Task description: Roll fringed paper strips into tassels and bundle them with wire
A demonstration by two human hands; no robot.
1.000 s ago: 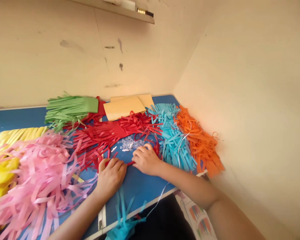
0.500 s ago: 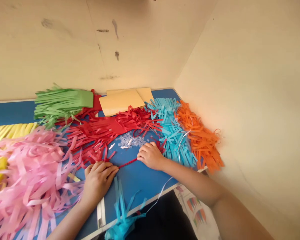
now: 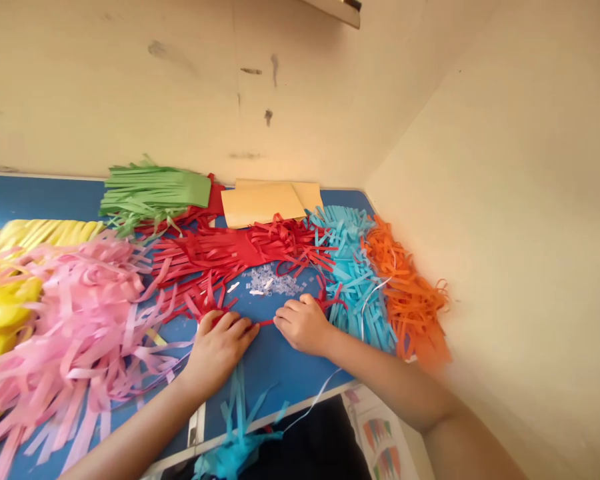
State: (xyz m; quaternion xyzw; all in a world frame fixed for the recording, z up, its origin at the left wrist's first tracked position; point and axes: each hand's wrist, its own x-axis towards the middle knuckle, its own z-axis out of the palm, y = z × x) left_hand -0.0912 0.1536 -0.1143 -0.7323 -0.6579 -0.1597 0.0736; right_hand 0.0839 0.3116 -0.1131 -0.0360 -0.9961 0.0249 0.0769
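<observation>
A thin twisted red strip (image 3: pixel 266 323) runs between my two hands just above the blue table (image 3: pixel 275 363). My left hand (image 3: pixel 223 343) is closed on its left part, fingers pressed together. My right hand (image 3: pixel 303 325) pinches the other end, with loose red fringe ends showing beyond it. Behind them lies a pile of red fringed paper (image 3: pixel 240 247). Small pale clear bits (image 3: pixel 275 281) are scattered between that pile and my hands. A blue fringed tassel (image 3: pixel 230 453) hangs over the front edge, with a white string (image 3: pixel 313 403) close by.
Pink fringe (image 3: pixel 90 300) and yellow fringe (image 3: pixel 55 233) cover the left side. Green fringed paper (image 3: pixel 155 187) and yellow-orange sheets (image 3: pixel 265 203) lie at the back. Light-blue fringe (image 3: pixel 355 280) and orange fringe (image 3: pixel 410 293) are on the right, against the wall (image 3: pixel 520 220).
My left hand has slid right, closer to my right hand, so less of the red strip shows between them. The camera view has shifted a little to the left.
</observation>
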